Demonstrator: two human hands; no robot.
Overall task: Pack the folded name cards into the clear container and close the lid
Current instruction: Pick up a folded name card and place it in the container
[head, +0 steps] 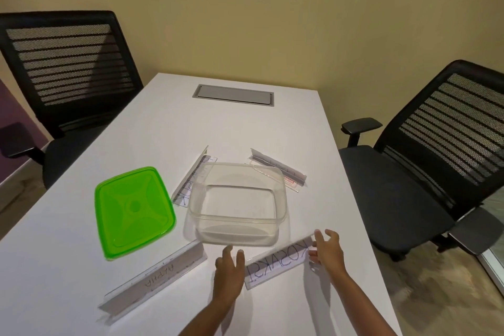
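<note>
Picking up the first name card (278, 260), which lies at 6 o'clock of the empty clear container (237, 204); right hand (328, 249) pinches its right end, fingers half spread, left hand (229, 267) open, fingertips near its left end; next: lift into container; green lid (133, 210) waits at 9 o'clock

Card (278, 262): between both hands, right fingers (320, 240) at its far end, left fingers (231, 254) by its near end; container (281, 215) just beyond fingertips.
</note>
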